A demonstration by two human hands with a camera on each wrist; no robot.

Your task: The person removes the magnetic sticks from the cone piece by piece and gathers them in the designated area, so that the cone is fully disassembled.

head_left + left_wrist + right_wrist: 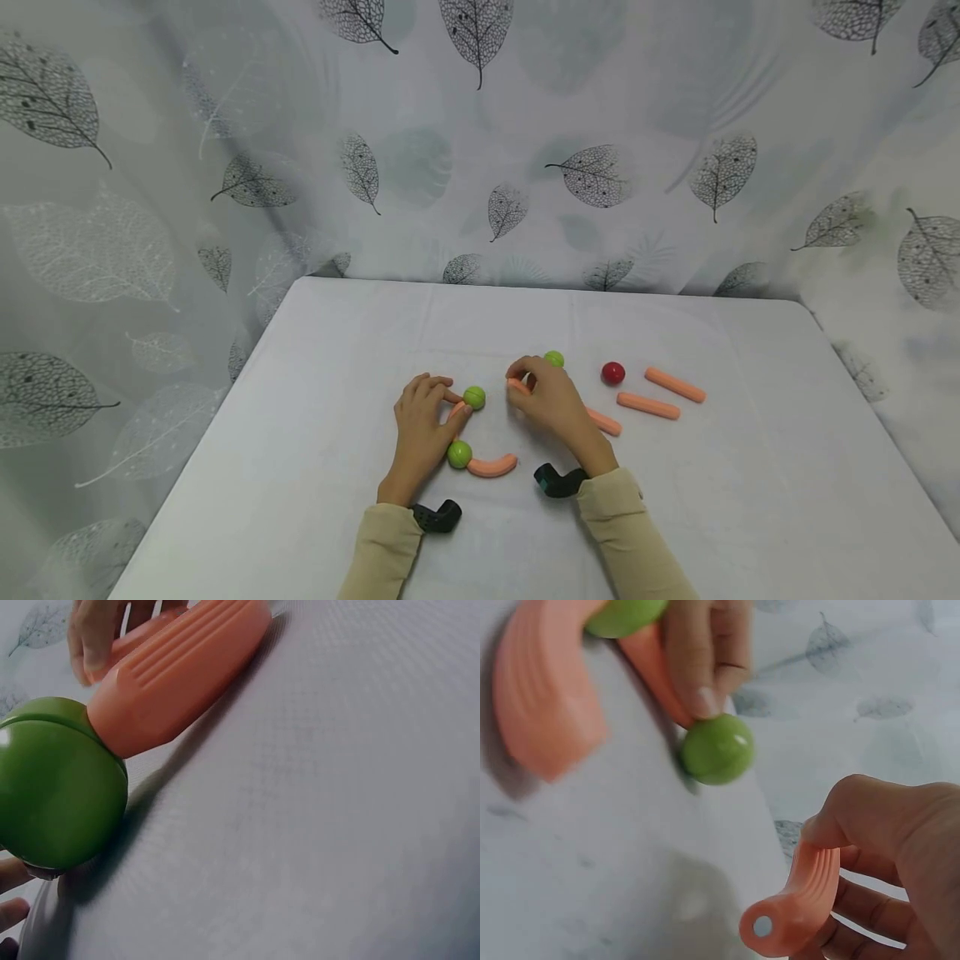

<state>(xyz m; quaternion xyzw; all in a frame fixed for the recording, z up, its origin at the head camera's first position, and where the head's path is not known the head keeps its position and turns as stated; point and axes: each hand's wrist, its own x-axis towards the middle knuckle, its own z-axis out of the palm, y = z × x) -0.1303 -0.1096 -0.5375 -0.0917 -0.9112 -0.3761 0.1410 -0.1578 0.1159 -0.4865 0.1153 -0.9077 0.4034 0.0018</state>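
My left hand [424, 423] pinches an orange rod [456, 409] lying on the table, its fingertips close to a green ball [474, 397] at the rod's far end. A second green ball [460, 454] joins the near end, and from it a curved orange piece [492, 466] extends to the right. Just above the table, a short curved orange piece [799, 907] with a silvery disc in its end is gripped between the thumb and fingers of my right hand [553, 400]. In the left wrist view, the near green ball [60, 787] touches the ribbed curved piece [180, 675].
Beyond my right hand lies a green ball [554, 358], partly covered. To its right are a red ball [612, 372] and straight orange rods [648, 406], one partly behind my right wrist. A leaf-patterned curtain [480, 167] hangs behind the white table [750, 500].
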